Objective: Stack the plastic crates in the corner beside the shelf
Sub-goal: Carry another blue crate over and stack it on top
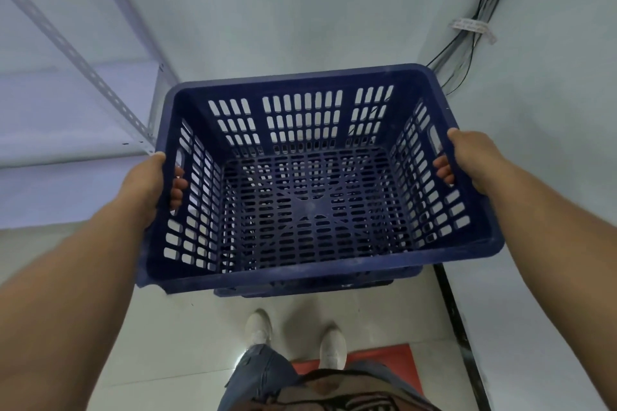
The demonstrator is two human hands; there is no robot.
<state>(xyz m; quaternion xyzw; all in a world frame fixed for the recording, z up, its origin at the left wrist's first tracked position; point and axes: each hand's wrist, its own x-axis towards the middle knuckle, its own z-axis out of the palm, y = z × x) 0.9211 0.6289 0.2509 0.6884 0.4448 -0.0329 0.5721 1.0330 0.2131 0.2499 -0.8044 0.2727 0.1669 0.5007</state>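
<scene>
I hold an empty dark blue slotted plastic crate (310,203) in front of me by its two side handles. My left hand (157,187) grips the left handle, fingers curled through the slot. My right hand (467,160) grips the right handle the same way. Beneath the held crate, the rims of more blue crates (300,290) peek out near the floor, mostly hidden. The crate sits over the corner between the white walls, just right of the shelf.
A white metal shelf (100,83) with a perforated post stands at the left. Black cables (467,33) run down the right wall. A black baseboard (457,320) lines the right wall. My white shoes (257,327) stand on pale floor beside a red tile (384,364).
</scene>
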